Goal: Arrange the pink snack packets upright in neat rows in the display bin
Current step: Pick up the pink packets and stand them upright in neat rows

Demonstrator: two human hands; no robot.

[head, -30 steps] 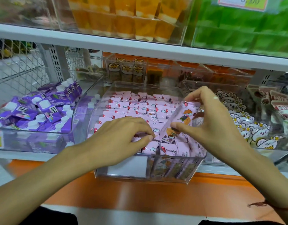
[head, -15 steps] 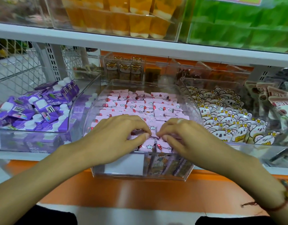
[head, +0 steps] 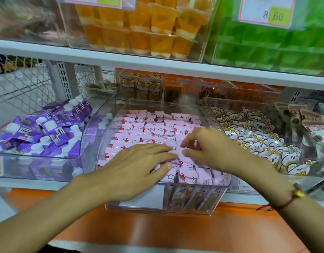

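Orange counter [head: 166, 232] runs nearest us, under the clear display bin [head: 219, 196]. Our left hand [head: 132, 170] lies flat, fingers straight and together, on the pink snack packets [head: 154, 128]; our right hand [head: 210, 150] curls its fingertips onto them. Too many upright packets to count. Beyond sit two shelves [head: 157, 66].

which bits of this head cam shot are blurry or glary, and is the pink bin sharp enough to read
Head view: the top left corner is smeared and the edges bend from the wide lens; the clear plastic display bin shows soft reflections on its front wall; the pink snack packets are fairly sharp, their print too small to read.
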